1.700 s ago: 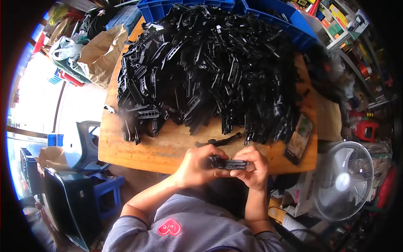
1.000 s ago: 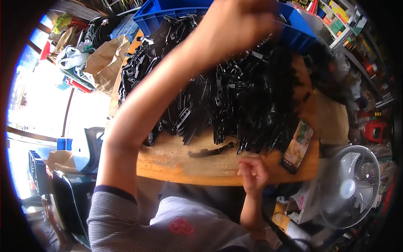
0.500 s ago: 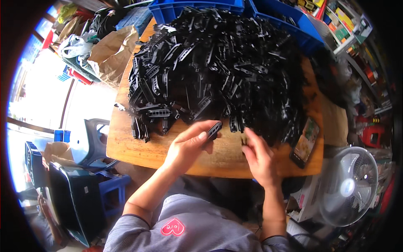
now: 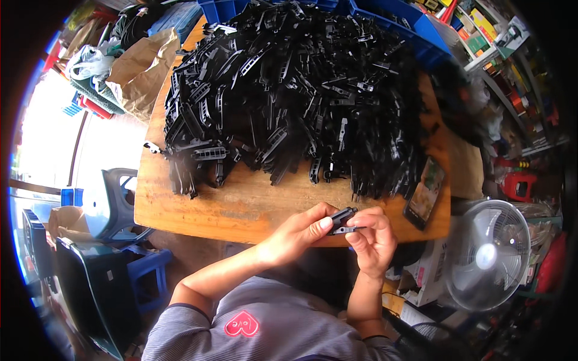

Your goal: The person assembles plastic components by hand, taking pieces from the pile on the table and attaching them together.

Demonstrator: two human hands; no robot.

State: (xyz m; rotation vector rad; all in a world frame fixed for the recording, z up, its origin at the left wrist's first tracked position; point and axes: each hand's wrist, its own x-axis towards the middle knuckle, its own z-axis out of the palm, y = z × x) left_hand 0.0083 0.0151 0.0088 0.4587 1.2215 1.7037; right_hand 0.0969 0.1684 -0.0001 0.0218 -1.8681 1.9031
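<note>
My left hand [image 4: 301, 233] is closed round a dark plastic part [image 4: 342, 215], its thumb on the near side. Against the near side of this part lies a slim greyish piece [image 4: 344, 230] with a small hole. My right hand [image 4: 374, 243] pinches the right end of that slim piece between thumb and fingers. The two hands almost meet just over the table's front edge. Whether the slim piece is joined to the plastic part, I cannot tell. Beyond my hands spreads a large heap of black plastic parts [image 4: 265, 102], some of them with ladder-like slots.
The wooden table [image 4: 198, 210] has a curved front edge. A phone [image 4: 424, 194] lies at its right, beside the heap. Blue bins [image 4: 403, 27] stand behind the heap. A fan [image 4: 487, 256] is at the right, a grey-blue chair [image 4: 114, 204] and a paper bag [image 4: 144, 72] at the left.
Both hands have drawn back from the heap toward my body and come together. The right hand now meets the part in my left. The whole view has shifted slightly.
</note>
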